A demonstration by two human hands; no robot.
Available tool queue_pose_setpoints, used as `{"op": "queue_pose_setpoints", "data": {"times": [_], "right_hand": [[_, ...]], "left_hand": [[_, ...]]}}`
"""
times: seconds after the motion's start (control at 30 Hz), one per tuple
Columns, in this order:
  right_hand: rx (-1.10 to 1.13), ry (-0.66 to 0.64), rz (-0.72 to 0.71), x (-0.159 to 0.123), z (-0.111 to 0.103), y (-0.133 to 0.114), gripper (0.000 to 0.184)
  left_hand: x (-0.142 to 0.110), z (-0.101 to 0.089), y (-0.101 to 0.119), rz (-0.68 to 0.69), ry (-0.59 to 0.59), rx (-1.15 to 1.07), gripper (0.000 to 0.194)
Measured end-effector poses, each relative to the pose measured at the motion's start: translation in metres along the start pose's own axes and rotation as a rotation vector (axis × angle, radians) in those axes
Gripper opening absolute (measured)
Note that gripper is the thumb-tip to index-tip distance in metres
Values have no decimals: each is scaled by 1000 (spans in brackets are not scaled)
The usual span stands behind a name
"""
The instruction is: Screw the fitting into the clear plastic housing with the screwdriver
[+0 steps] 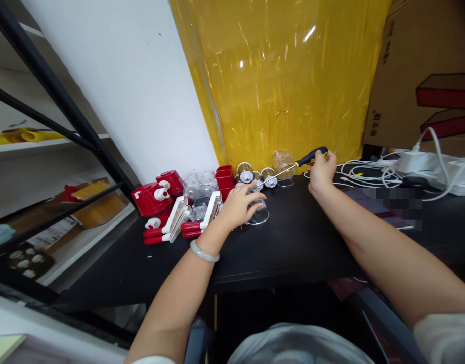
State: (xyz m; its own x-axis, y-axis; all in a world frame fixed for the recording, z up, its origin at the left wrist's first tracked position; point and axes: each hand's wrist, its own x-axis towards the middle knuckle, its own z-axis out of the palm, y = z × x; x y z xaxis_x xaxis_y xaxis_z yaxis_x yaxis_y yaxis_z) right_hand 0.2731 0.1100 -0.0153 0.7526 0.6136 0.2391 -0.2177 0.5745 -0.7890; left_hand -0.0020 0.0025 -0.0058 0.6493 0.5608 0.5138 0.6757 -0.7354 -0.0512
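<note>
Black tabletop [289, 247] stretches beneath your hands. Your right hand [323, 173] grasps the screwdriver [302, 161] by its handle, shaft slanting toward your left hand [240, 206], which covers a clear plastic part [258, 218]; whether it grips, you cannot tell. Left of that lie red-and-white levers [175, 220]; right of your right hand, white cables [384, 174].

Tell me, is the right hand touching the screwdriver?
Touching. The head view shows the right hand gripping the screwdriver near the end of its dark handle.

Black-handled screwdriver [301, 161] slants toward clear plastic part [260, 210].
</note>
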Motion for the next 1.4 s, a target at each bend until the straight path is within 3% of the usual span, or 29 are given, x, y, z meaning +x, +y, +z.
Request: {"op": "queue_pose_setpoints", "data": {"times": [0.1, 0.27, 0.4, 0.6, 1.13, 1.4], "right_hand": [[-1, 88, 74, -7, 1, -10, 21], [28, 75, 98, -15, 1, -19, 27], [28, 41, 88, -13, 0, -14, 20], [-26, 91, 20, -9, 0, -8, 27], [9, 111, 53, -10, 1, -11, 11], [20, 86, 6, -3, -2, -4, 16]], "left_hand": [[0, 1, 0, 4, 7, 0, 22], [0, 1, -1, 4, 5, -6, 22], [0, 1, -1, 1, 8, -5, 22], [0, 1, -2, 2, 3, -5, 23], [0, 1, 0, 2, -1, -5, 23], [0, 1, 0, -5, -7, -6, 23]]}}
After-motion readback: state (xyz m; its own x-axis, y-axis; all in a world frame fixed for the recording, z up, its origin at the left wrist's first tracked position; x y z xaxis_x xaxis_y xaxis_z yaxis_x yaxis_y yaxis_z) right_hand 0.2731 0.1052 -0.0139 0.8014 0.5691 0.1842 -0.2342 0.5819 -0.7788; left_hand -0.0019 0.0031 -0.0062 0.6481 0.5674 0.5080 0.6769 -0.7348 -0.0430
